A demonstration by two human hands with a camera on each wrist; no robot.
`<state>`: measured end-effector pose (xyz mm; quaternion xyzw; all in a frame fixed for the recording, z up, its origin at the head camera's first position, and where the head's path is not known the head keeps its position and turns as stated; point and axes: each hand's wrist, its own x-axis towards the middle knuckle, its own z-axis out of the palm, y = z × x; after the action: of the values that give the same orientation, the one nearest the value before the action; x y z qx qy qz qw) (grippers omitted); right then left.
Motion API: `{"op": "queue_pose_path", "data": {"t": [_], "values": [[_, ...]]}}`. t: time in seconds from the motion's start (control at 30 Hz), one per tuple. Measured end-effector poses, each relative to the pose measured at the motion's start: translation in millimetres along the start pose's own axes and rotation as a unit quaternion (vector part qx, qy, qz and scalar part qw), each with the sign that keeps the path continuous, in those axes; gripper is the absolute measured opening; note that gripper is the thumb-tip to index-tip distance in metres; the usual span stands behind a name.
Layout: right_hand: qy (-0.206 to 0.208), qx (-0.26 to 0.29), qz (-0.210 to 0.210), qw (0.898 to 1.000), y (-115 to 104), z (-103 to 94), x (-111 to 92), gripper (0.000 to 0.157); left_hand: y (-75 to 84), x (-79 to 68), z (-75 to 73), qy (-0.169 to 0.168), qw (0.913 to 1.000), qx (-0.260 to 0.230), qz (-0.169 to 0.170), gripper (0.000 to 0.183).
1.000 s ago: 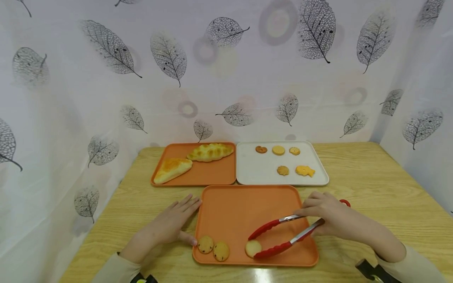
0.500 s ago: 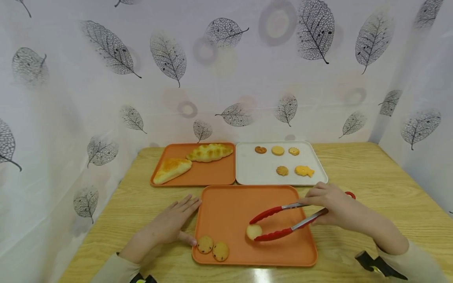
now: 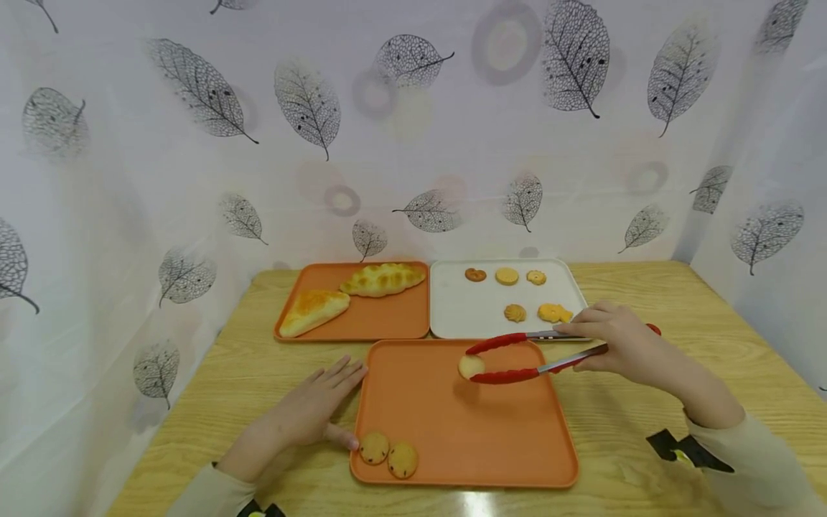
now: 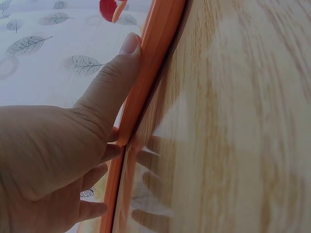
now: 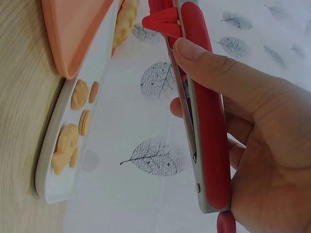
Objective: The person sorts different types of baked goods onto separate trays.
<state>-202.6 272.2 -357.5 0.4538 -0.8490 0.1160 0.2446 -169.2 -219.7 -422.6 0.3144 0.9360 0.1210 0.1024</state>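
Note:
My right hand (image 3: pixel 620 341) grips red-and-silver tongs (image 5: pixel 206 111), thumb along one arm in the right wrist view. Between the red tips of the tongs is a pale round cookie (image 3: pixel 470 368), held above the far part of the front orange tray (image 3: pixel 478 438), with a faint shadow below it. My left hand (image 3: pixel 316 406) lies at that tray's left edge, fingers straight; in the left wrist view the thumb (image 4: pixel 114 77) touches the tray's rim (image 4: pixel 155 53). Two speckled round cookies, one at the corner (image 3: pixel 374 448) and one beside it (image 3: pixel 403 460), sit at the tray's front left.
Behind, a white tray (image 3: pixel 465 309) carries several small cookies, including a pretzel (image 3: pixel 475 275) and a fish-shaped cookie (image 3: pixel 554 313). Left of it, another orange tray (image 3: pixel 381 323) bears a triangular pastry (image 3: pixel 314 310) and a braided bread (image 3: pixel 383 280). A leaf-print curtain (image 3: pixel 413 129) hangs behind the wooden table (image 3: pixel 659 316).
The right hand and tongs have moved away from me across the front tray, lifting the pale cookie from near the front edge towards the far edge. The left hand has stayed put.

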Motion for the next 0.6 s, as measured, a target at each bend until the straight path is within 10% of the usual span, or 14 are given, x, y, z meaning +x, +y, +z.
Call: {"op": "queue_pose_path", "data": {"t": [0.6], "values": [[-0.019,-0.031,0.09,0.995,41,11.8,8,0.056,0.2,0.2,-1.3,-0.005,1.0,-0.005,0.0,0.112]]}}
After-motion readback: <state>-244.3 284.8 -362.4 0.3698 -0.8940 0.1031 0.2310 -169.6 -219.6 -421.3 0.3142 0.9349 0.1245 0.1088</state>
